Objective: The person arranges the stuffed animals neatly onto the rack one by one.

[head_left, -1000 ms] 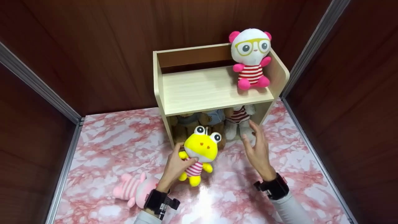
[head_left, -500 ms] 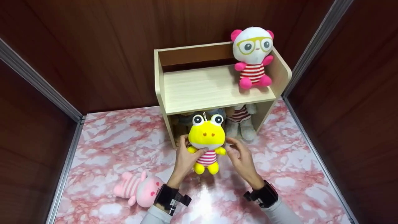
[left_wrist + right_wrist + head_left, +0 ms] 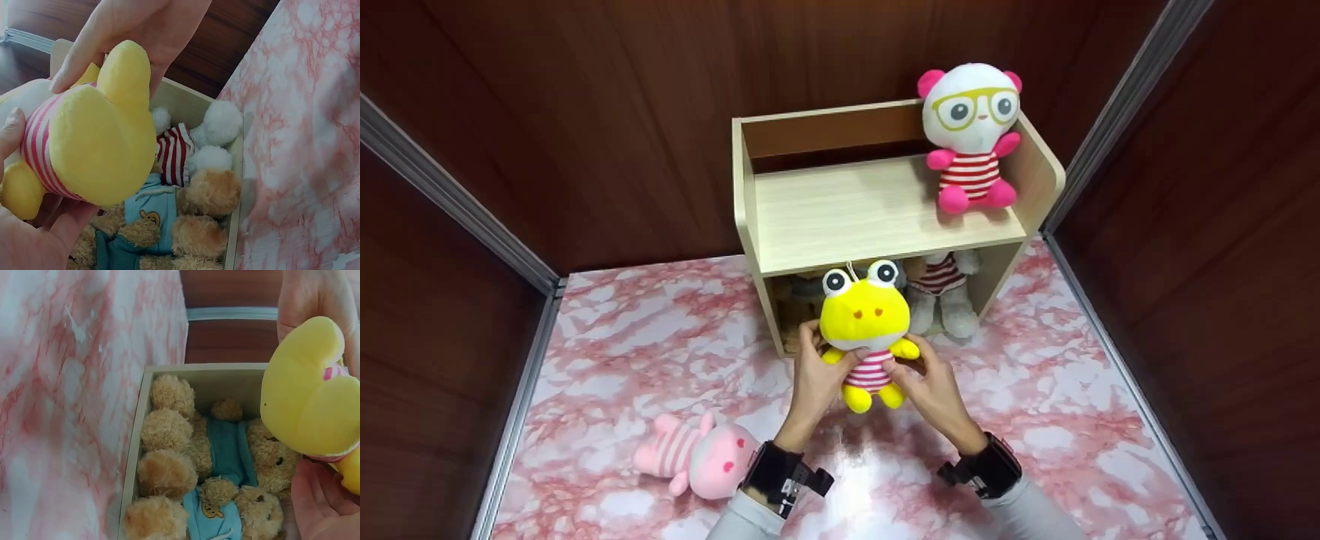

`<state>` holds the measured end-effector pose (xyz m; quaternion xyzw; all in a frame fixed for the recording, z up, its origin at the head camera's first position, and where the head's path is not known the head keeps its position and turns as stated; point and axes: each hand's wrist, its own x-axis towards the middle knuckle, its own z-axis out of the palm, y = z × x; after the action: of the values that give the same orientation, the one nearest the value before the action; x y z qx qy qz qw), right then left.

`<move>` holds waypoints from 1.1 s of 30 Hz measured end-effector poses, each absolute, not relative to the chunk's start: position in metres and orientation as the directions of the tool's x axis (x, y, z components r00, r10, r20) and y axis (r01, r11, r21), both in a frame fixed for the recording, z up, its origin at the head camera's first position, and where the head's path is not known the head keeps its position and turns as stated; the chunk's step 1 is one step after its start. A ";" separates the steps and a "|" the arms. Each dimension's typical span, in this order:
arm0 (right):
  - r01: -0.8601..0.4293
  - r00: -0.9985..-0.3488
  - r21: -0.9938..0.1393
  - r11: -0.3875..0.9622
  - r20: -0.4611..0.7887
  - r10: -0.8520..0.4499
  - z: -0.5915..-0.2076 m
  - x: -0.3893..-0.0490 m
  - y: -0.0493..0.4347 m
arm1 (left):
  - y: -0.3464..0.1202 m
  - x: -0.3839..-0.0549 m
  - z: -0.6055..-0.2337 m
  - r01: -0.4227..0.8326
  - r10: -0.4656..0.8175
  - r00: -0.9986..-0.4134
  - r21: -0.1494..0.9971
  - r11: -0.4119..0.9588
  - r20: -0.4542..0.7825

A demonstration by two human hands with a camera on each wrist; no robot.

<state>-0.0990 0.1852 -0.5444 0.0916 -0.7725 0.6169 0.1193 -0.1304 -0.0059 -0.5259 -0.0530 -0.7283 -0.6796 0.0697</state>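
Observation:
In the head view a yellow frog plush (image 3: 864, 319) with bulging eyes and a pink-striped body is held upright before the shelf's lower compartment. My left hand (image 3: 817, 386) grips its body from the left, thumb on the front. From the other side my right hand (image 3: 936, 386) holds it too, its thumb on the striped belly and its fingers partly hidden behind. The wrist views show the frog's rounded yellow underside (image 3: 104, 146) between both hands, clear of the floor.
A pink-and-white panda plush (image 3: 971, 146) sits at the right end of the wooden shelf's top board (image 3: 840, 214). Below sit teddy bears (image 3: 225, 450) and a pale plush in red stripes (image 3: 939, 292). A pink plush (image 3: 697, 457) lies on the marbled floor (image 3: 607, 352).
The frog plush has moved up and slightly right and turned upright in my left hand. My right hand has come in from the right and taken hold of it.

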 end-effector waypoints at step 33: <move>-0.425 -0.895 -0.895 0.137 0.437 0.083 -0.428 -0.160 0.207 | -0.070 -0.121 -0.541 0.219 0.114 -0.966 0.968 -0.119 0.232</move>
<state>-0.1601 0.2074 -0.4281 0.1172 -0.7278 0.6465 0.1964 -0.1206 -0.0697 -0.5414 -0.1255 -0.6628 -0.7373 0.0357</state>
